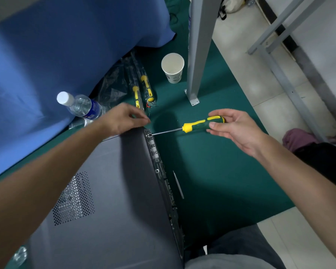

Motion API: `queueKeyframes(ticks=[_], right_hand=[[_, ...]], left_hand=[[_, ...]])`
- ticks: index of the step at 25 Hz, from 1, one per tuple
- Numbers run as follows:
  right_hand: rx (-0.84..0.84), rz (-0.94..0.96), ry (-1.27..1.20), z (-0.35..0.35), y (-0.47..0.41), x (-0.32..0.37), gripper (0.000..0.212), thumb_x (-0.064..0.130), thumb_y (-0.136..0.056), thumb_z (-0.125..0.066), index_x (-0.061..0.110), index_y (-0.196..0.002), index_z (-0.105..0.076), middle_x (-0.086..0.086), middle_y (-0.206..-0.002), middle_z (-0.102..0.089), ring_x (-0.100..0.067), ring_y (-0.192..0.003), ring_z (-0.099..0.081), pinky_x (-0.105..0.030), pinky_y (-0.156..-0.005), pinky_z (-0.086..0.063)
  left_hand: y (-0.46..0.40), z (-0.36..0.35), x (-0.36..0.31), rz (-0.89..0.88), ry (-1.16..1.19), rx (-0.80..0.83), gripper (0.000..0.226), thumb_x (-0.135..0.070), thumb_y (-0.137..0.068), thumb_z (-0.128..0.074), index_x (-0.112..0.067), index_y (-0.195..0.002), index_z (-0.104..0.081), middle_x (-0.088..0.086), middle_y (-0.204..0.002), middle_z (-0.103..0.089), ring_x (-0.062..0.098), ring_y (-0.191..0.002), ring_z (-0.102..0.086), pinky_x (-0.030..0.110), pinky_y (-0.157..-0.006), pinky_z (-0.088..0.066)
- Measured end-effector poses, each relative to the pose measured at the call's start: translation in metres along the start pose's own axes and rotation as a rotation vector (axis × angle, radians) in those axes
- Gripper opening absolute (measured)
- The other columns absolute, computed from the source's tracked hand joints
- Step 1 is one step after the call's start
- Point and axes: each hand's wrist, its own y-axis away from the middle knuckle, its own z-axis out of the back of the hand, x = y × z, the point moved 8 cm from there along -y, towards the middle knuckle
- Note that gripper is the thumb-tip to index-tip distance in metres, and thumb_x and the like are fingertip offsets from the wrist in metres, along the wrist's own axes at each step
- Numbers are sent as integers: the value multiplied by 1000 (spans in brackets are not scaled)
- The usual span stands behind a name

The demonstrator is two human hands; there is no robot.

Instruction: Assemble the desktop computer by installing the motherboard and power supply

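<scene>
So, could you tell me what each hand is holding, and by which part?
The right hand grips the screwdriver by its handle's rear end. The left hand rests on the computer case corner, gripping nothing visible.

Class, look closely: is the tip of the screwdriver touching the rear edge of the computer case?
Touching. The head view shows the screwdriver, gripped by the right hand, with its shaft tip meeting the top rear edge of the computer case, no gap visible.

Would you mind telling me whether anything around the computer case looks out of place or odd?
Only one thing: a clear plastic water bottle with a white cap stands tilted beside the grey metal computer case, leaning against the blue cloth. Its cap is on and nothing appears spilled.
</scene>
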Motion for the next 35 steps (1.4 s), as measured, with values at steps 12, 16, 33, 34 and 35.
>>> queueKeyframes(ticks=[12, 16, 33, 34, 35], right_hand=[[59, -15, 318, -20, -10, 10, 18, 10, -93, -62, 15, -111, -64, -6, -83, -58, -12, -64, -55, -25, -58, -51], [-67, 60, 418, -16, -11, 18, 24, 40, -94, -63, 16, -93, -63, -6, -70, -64, -11, -44, -49, -23, -41, -40], [42, -5, 491, -16, -32, 17, 32, 48, -92, -59, 17, -82, -61, -4, -66, -68, -13, -44, -45, -22, -41, -33], [38, -13, 493, -17, -33, 18, 33, 49, -93, -57, 18, -83, -62, -3, -66, -67, -14, -45, -47, -22, -41, -34], [65, -28, 405, -18, -34, 17, 25, 42, -94, -59, 19, -85, -62, -1, -68, -64, -14, -47, -49, -22, -42, -35]], left_hand=[[61, -33, 51, 80, -427, -786, 38, -37, -100, -23, -16, -98, -56, 6, -94, -56, 27, -90, -47, 45, -96, -29], [59, -32, 53, 81, -425, -795, 37, -39, -100, -25, -18, -94, -55, 4, -93, -56, 26, -89, -47, 44, -94, -30], [58, -32, 57, 93, -433, -852, 34, -41, -99, -29, -21, -96, -56, 0, -89, -54, 24, -86, -48, 42, -94, -30], [58, -32, 57, 95, -433, -851, 34, -41, -99, -29, -21, -95, -56, 0, -89, -54, 24, -85, -48, 42, -94, -30], [57, -32, 57, 98, -434, -850, 34, -41, -99, -29, -20, -94, -56, 0, -88, -54, 24, -85, -48, 42, -94, -30]])
